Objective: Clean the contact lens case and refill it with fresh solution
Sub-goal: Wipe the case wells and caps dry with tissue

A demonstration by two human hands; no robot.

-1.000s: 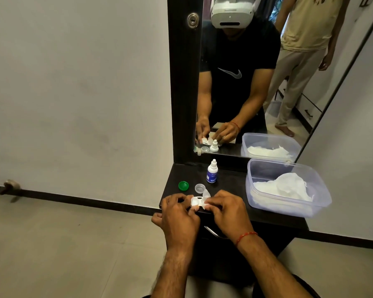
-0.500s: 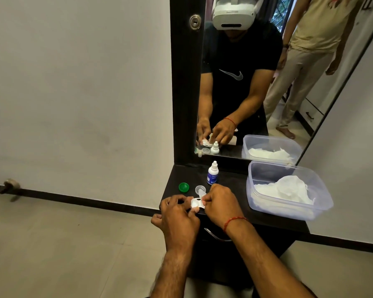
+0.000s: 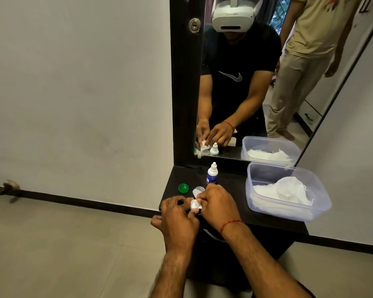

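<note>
- White tissue [image 3: 195, 204], bunched small, pinched in the fingertips of the right grip [image 3: 216, 204] over the near left edge of the dark table [image 3: 267, 220], as seen from the head view
- Left grip [image 3: 179, 214] curled tight, touching the right one, apparently closed round the contact lens case [image 3: 195, 192]; only a translucent edge poking out on the far side, the rest hidden under fingers and tissue
- Green cap [image 3: 183, 188] lying loose on the table, just left of the case and apart from it; small clear round piece [image 3: 199, 188] beside it, cap or well, cannot tell which
- Solution bottle [image 3: 212, 177] standing upright just beyond the right knuckles, touched by neither grip
- Clear plastic tub [image 3: 323, 203] at the right of the table, well apart from the work, crumpled tissues [image 3: 282, 190] inside
- Mirror [image 3: 252, 100] behind the table repeating the same pose from the front: both grips closed together on something small and white
- Judged as mid-cleaning: case opened, at least one cap off, wiping of a well in hand
- Judged as not yet done: finishing the wipe, checking the second well and the caps, then tipping fresh solution into both wells and screwing the caps back on
- Refill apparently not started, going by the bottle standing untouched
</note>
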